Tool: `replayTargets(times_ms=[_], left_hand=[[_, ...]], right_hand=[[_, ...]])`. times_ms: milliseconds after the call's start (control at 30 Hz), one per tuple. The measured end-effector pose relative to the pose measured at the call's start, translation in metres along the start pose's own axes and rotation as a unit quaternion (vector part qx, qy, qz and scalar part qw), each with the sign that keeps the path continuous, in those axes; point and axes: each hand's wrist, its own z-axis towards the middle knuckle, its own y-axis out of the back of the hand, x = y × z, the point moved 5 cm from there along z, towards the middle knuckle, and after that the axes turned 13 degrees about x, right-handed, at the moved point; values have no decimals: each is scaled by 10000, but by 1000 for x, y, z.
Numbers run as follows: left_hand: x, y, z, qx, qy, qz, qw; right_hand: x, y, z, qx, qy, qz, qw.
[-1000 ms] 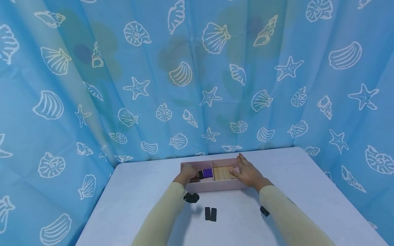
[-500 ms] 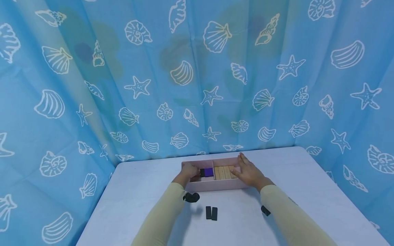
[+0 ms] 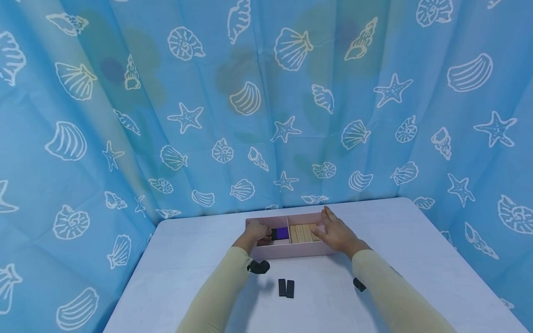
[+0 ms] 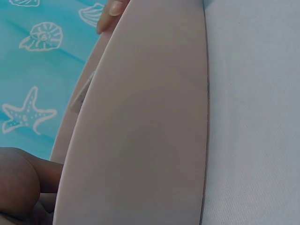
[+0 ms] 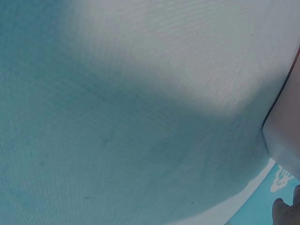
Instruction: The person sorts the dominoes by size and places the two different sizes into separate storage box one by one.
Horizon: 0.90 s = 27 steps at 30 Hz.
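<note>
A pale pink two-compartment box [image 3: 291, 251] stands on the table. My left hand [image 3: 255, 231] reaches over its front wall into the left compartment. Its bent fingers are right at a black block [image 3: 274, 234], which sits against a purple block [image 3: 282, 233]; I cannot tell whether they pinch it. In the left wrist view, the box's front wall [image 4: 140, 117] hides most of my left fingers [image 4: 49, 173]. My right hand [image 3: 339, 233] rests at the box's right end, fingers straight along the end wall and thumb over the pale wooden blocks [image 3: 302, 233] in the right compartment.
Two black blocks [image 3: 286, 287] lie side by side on the white-covered table [image 3: 316, 300], in front of the box. A blue shell-print curtain [image 3: 266, 115] hangs behind and at both sides. A thin divider [image 3: 288, 230] splits the box.
The black block by my left fingertips has gone from slightly tilted to straight against the purple block. My left hand shifted slightly; my right hand has stayed at the box's end.
</note>
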Motion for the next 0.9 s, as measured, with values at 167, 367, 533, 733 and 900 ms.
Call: replayTargets(times_ms=[167, 367, 533, 733, 900], left_hand=[[-1, 0, -2, 43, 51, 38, 10000], [-2, 0, -2, 68, 40, 27, 10000], [-2, 1, -1, 79, 15, 51, 10000], [-4, 2, -2, 167, 37, 133, 9998], [-8, 3, -6, 301, 29, -4, 9995]], right_hand=[[0, 0, -1, 20, -1, 102, 9999], [0, 0, 0, -24, 28, 42, 10000], [-1, 0, 1, -41, 20, 58, 10000], [0, 0, 1, 54, -7, 209, 9998], [0, 0, 1, 6, -6, 157, 9999]])
